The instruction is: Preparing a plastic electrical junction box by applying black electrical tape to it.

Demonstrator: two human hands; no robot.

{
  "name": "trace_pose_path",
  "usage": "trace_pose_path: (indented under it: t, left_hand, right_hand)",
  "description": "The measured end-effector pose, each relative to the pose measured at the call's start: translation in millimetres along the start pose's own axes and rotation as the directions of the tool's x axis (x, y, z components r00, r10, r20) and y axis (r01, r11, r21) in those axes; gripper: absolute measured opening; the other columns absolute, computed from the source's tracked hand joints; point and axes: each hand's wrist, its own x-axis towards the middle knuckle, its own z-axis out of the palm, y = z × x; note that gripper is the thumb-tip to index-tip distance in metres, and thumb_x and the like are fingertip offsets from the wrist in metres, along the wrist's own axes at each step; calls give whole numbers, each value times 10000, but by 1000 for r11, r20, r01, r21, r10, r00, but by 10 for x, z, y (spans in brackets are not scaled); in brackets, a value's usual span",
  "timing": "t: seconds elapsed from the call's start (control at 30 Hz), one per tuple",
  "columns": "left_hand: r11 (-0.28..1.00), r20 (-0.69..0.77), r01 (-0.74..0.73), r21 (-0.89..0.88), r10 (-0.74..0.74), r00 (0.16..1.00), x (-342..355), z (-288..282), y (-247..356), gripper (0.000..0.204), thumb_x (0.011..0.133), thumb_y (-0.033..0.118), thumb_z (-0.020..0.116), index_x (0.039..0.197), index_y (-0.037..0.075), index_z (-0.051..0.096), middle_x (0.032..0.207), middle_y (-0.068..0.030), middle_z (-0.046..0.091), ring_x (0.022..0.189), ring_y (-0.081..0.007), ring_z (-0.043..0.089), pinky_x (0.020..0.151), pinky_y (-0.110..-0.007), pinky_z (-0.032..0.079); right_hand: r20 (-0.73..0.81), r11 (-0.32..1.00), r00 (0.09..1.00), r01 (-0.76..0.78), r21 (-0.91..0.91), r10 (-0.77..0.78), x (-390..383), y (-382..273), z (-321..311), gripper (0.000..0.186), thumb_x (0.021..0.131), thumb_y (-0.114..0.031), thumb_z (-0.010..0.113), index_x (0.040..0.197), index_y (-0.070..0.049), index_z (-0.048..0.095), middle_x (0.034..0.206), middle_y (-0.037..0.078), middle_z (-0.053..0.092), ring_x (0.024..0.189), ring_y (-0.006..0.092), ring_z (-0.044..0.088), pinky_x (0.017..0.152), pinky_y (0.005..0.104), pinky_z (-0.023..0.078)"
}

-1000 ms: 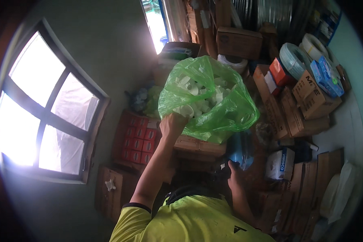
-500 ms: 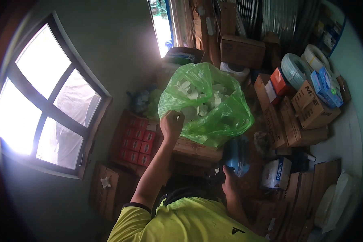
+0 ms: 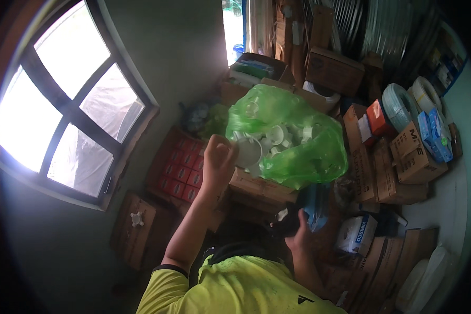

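Presently, white fittings [image 3: 278, 135] remain in the green bag [image 3: 293, 111], mid-frame; your left hand [image 3: 217, 159] is curled, hold unclear; right hand [image 3: 298, 233] grips dark object [image 3: 287, 222].

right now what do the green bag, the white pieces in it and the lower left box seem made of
Green bag: thin plastic film, slightly shiny; see-through and crinkled.
White pieces: probably moulded plastic, smooth; evenly white, rounded shapes.
Lower left box: likely cardboard, matt; plain brown, flat sides.

Lettering marks the brown carton [image 3: 416, 158] and white package [image 3: 352, 235].
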Motion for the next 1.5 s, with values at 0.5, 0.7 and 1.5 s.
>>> trace_pose_path:
  t: [0.5, 0.7, 1.5]
  left_hand:
    - [948, 146, 190, -257, -156, 977, -679, -1760, -78, 224, 898, 150, 638, 1060, -4, 615, 981, -60, 651, 946, -122, 598, 850, -283, 462]
    - [862, 171, 299, -409, -250, 953, -805, -2528, -289, 425, 891, 212, 635, 1252, -1, 564, 1091, -102, 649, 963, -164, 611, 858, -304, 468]
    - [694, 246, 329, -641, -220, 944, -1314, -3459, -674, 474, 868, 293, 518, 1241, 33, 386, 1298, -213, 508, 1165, -284, 529, 1010, -409, 424]
  right_hand:
    - [495, 926, 833, 353, -133, -246, -905, 772, 1943, 603, 885, -300, 605, 1370, -28, 372, 1262, 187, 533, 1010, 314, 619, 644, 420, 590]
    - [671, 269, 707, 706, -655, -222, -1077, 1497, 2369, 599, 838, -163, 689, 1352, -38, 408, 1278, 200, 552, 1001, 248, 639, 757, 332, 547]
    - [848, -485, 530, 739, -468, -11, -1221, 2994, 3015, 779, 606, -167, 776, 1314, -15, 488, 1110, 197, 640, 860, 336, 674, 738, 417, 565]
